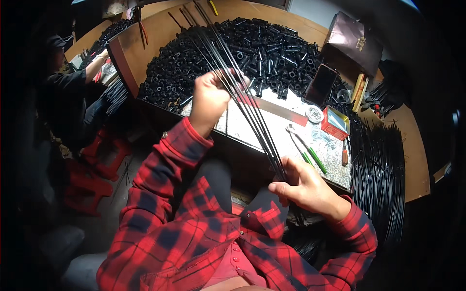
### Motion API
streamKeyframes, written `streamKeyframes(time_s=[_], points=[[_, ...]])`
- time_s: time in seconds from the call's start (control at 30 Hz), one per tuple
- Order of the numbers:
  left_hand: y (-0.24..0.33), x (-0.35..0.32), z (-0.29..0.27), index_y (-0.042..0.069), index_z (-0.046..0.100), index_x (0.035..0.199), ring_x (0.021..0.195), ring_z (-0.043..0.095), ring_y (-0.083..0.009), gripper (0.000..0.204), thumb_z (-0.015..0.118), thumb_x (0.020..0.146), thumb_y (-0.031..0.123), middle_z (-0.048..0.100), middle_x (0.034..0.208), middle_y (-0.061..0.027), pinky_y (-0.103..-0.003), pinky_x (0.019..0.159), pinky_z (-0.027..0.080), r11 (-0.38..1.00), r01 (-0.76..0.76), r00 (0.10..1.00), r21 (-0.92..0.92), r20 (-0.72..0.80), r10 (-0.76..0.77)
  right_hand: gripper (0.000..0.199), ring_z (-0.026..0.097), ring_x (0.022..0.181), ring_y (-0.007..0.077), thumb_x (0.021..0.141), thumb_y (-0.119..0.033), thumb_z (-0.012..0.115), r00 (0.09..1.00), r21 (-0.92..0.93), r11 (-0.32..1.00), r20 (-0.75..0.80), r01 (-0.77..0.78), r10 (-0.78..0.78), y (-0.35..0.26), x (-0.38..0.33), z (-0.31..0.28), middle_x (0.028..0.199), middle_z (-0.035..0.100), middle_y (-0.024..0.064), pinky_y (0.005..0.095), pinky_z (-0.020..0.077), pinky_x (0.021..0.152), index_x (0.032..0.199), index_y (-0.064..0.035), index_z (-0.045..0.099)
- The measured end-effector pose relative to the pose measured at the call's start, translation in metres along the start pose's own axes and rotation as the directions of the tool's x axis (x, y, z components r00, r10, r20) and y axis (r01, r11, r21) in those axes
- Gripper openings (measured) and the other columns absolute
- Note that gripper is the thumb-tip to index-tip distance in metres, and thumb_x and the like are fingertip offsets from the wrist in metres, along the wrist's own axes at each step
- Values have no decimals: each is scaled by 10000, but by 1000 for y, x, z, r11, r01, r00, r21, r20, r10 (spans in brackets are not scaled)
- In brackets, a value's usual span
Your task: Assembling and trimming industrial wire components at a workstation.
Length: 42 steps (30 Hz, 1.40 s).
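Observation:
A small bundle of long, thin black rods (258, 127) slants across in front of me, its far ends over the heap of parts and its near ends by my lap. My right hand (310, 188) is closed round the rods near their lower end, with the thumb lying over them. Higher up, my left hand (209, 99) is curled against the same rods; its fingertips are partly hidden behind them and slightly blurred. Beyond both hands lies a large heap of short black tubular parts (262, 53), some with shiny sleeves.
Green-handled pliers (310, 151), a screwdriver (345, 154), a round white dish (314, 114), a red box (335, 122) and a phone (320, 85) lie on the bench's right. Many black rods (378, 169) hang beside it. A co-worker (68, 82) sits at left near red stools (87, 182).

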<state>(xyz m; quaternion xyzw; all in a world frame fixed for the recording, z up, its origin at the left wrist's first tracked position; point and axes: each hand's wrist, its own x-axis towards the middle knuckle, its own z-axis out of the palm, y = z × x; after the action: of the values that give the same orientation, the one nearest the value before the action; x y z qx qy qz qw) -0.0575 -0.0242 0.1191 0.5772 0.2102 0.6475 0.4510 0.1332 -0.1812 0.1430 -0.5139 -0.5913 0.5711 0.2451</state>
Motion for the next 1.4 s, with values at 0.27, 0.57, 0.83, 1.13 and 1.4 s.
streamKeyframes(time_s=[0.27, 0.57, 0.83, 1.13, 1.4], points=[[-4, 40, -4, -35, 660, 880, 750, 630, -133, 112, 664, 787, 27, 661, 804, -77, -245, 719, 505, 969, 186, 926, 161, 300, -228, 285, 541, 613, 102, 876, -110, 574, 1000, 261, 965, 15, -14, 10, 7, -9, -9, 764, 531, 46, 235, 462, 536, 1100, 20, 454], [-39, 74, 43, -16, 667, 945, 829, 642, -155, 161, 654, 797, 48, 677, 894, -99, -268, 753, 514, 956, -287, 819, 64, 534, 210, 191, 586, 676, 113, 924, -120, 495, 957, 197, 963, -257, 185, -131, 79, 40, 0, 770, 597, 58, 235, 479, 621, 1013, 43, 535], [-76, -12, 12, 7, 589, 1111, 1059, 563, -235, 392, 672, 728, 3, 594, 1103, -163, -339, 906, 451, 912, -309, 677, 270, 736, 12, 198, 583, 643, 141, 891, -174, 534, 908, -100, 969, -339, 224, -245, 217, 107, 25, 730, 635, 89, 274, 440, 601, 919, -26, 662], [-80, -41, -5, 110, 307, 1375, 1356, 161, -335, 845, 722, 688, 373, 227, 1448, -152, -458, 1083, 205, 545, -659, 349, 518, 853, -388, 288, 598, 881, 302, 904, -169, 463, 802, -711, 600, -84, 367, -591, 344, 174, 8, 1026, 610, 198, 374, 454, 817, 1137, -48, 583], [-124, -44, 7, 100, 353, 1353, 1334, 239, -320, 777, 594, 755, 534, 297, 1405, -183, -460, 1076, 212, 516, -742, 405, 429, 899, -164, 332, 583, 936, 320, 887, -139, 463, 820, -671, 684, -197, 287, -537, 328, 191, -1, 1081, 587, 194, 351, 445, 857, 1196, -32, 522]])
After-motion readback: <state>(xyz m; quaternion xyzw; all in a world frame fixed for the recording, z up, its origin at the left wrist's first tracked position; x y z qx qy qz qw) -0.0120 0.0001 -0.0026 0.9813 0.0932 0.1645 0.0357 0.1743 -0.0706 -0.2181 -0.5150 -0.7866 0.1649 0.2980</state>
